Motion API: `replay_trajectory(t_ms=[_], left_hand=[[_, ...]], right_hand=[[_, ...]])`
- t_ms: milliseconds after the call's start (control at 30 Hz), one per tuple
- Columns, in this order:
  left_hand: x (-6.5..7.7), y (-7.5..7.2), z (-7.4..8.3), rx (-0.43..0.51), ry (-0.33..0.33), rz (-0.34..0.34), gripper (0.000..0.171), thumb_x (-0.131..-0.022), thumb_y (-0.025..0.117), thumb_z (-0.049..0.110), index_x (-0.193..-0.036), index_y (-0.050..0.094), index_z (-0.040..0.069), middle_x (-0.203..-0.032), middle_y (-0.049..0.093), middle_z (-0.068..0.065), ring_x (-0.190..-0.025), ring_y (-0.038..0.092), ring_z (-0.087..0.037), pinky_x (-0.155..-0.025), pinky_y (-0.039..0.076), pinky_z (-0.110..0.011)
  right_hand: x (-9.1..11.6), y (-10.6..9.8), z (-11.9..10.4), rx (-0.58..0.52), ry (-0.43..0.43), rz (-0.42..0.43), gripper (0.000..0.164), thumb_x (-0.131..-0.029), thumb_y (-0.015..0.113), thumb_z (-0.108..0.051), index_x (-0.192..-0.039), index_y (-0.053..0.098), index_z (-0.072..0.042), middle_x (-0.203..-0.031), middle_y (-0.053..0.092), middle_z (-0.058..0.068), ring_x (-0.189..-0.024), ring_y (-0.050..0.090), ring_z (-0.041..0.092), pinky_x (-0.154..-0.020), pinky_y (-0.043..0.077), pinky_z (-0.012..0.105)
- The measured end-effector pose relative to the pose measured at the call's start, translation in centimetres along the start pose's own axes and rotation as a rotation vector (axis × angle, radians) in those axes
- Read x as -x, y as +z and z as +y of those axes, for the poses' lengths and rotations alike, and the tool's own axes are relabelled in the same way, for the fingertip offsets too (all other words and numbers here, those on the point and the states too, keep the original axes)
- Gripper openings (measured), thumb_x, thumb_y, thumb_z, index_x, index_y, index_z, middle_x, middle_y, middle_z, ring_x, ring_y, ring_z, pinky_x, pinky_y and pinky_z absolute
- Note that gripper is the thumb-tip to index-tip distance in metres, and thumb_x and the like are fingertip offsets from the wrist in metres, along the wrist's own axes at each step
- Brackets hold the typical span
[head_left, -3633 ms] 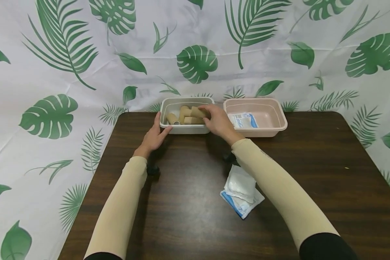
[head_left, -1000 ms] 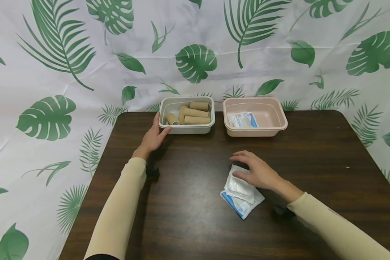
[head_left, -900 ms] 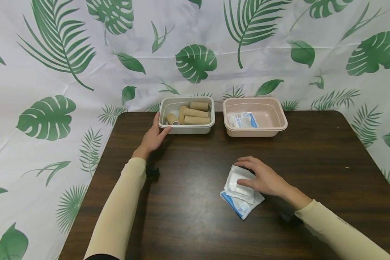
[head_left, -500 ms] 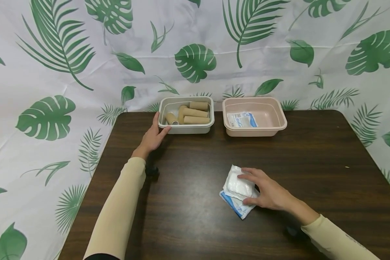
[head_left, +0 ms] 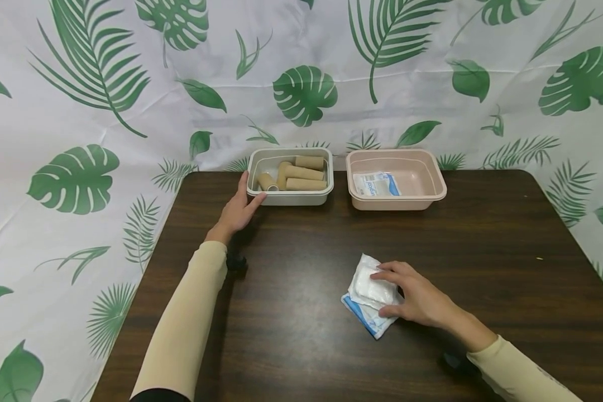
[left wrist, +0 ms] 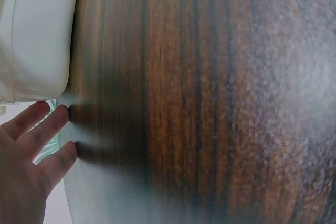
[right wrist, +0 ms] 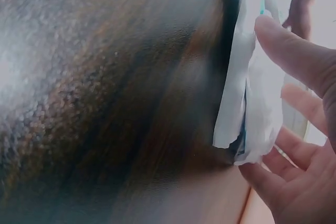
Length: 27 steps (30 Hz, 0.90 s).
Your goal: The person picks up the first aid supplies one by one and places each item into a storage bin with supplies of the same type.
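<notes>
In the head view my left hand [head_left: 236, 213] rests at the left front corner of a pale grey tub [head_left: 293, 199], fingers straight along its side and thumb at the front rim. Several brown cardboard tubes [head_left: 305, 184] lie in this tub. My right hand [head_left: 417, 296] holds a puffy white packet [head_left: 374, 287] by its edges, thumb at the near side and fingers at the far side. Under it a second, blue-and-white packet [head_left: 363, 318] lies on the table. The right wrist view has the thumb [right wrist: 278, 38] against the white packet's edge.
A pink tub [head_left: 417, 184] stands to the right of the grey one, with a flat white-and-blue packet [head_left: 377, 184] inside. Both tubs are near the back of the dark wooden table [head_left: 281, 335]. A leaf-patterned white cloth [head_left: 251, 111] hangs behind.
My right hand has left the cardboard tubes in the grey tub, come down to the packets and closed on the upper one. My left hand has stayed at the tub's corner.
</notes>
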<state>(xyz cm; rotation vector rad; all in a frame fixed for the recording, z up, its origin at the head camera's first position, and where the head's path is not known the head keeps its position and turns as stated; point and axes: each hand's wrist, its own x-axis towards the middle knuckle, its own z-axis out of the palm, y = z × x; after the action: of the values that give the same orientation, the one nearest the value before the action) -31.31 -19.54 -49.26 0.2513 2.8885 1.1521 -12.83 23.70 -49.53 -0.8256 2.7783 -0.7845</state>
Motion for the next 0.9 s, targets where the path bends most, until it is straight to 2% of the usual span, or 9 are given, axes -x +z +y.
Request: replay_trajectory(t_ms=[167,333,600,900], left_hand=[[-0.12,0.08,0.01,0.007,0.005,0.006,0.086,-0.098,0.044,0.06,-0.159,-0.004,0.021,-0.158,0.025,-0.017,-0.135,0.04,-0.04,-0.107,0.031,-0.056],[-0.14,0.14,-0.18,0.006,0.002,0.006,0.086,-0.098,0.043,0.061,-0.159,-0.004,0.022,-0.158,0.025,-0.017,-0.135,0.04,-0.04,-0.107,0.03,-0.056],[-0.1,0.02,-0.18,0.0,0.0,0.007,0.086,-0.098,0.043,0.061,-0.159,-0.004,0.021,-0.159,0.024,-0.017,-0.136,0.039,-0.041,-0.107,0.03,-0.056],[-0.15,0.04,-0.16,0.0,0.0,0.006,0.087,-0.097,0.043,0.062,-0.159,-0.005,0.023,-0.159,0.023,-0.014,-0.137,0.037,-0.039,-0.107,0.029,-0.057]], right_hand=[[-0.05,-0.26,-0.25,-0.011,-0.004,0.006,0.064,-0.07,0.089,-0.035,-0.127,0.067,-0.014,-0.134,0.054,0.007,-0.123,0.047,0.028,-0.095,0.044,0.051],[0.01,-0.38,-0.49,-0.006,0.005,0.013,0.064,-0.074,0.087,-0.033,-0.129,0.066,-0.006,-0.131,0.056,0.006,-0.121,0.049,0.027,-0.096,0.044,0.05],[0.26,-0.12,-0.94,0.076,-0.007,0.001,0.066,-0.075,0.086,-0.032,-0.131,0.063,-0.005,-0.136,0.053,0.013,-0.123,0.051,0.031,-0.096,0.044,0.051],[0.3,-0.2,-0.94,0.065,-0.042,0.055,0.056,-0.078,0.084,-0.025,-0.126,0.066,-0.004,-0.136,0.055,0.011,-0.125,0.05,0.03,-0.096,0.044,0.051]])
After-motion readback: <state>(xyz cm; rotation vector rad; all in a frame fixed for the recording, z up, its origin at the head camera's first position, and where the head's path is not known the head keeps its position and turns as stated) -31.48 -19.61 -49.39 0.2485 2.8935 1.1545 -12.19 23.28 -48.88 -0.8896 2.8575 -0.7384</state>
